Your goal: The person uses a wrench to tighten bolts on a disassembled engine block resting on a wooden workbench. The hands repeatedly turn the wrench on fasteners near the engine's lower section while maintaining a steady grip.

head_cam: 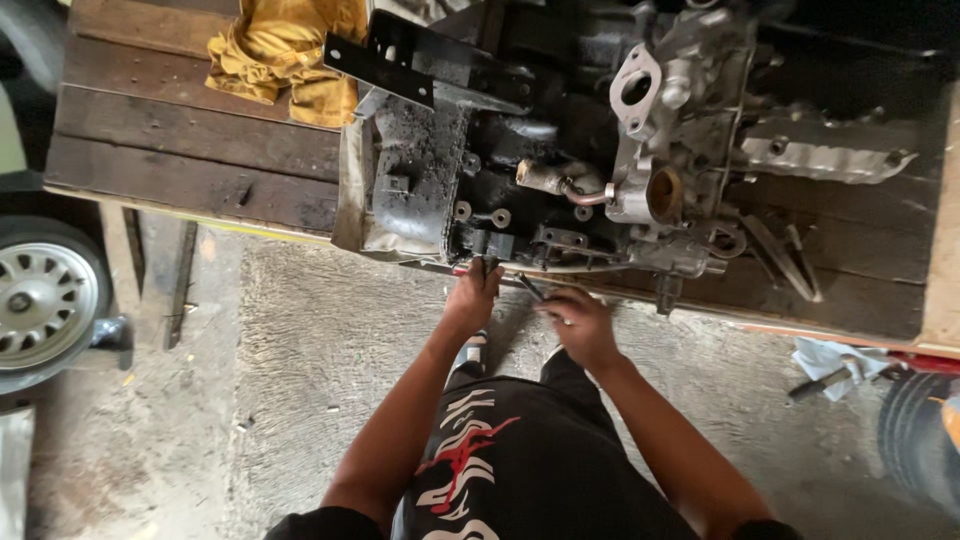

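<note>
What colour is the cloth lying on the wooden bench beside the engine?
The cloth is mustard yellow and crumpled; the head view shows it at the upper left.

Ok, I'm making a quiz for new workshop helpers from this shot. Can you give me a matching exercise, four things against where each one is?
Things:
1. yellow rag
2. car wheel
3. left hand
4. white cloth

Places:
A. on the floor at the far left
B. at the engine's lower edge
C. on the wooden bench, upper left
D. under the bench's right end

Pairs: 1-C, 2-A, 3-B, 4-D
</note>
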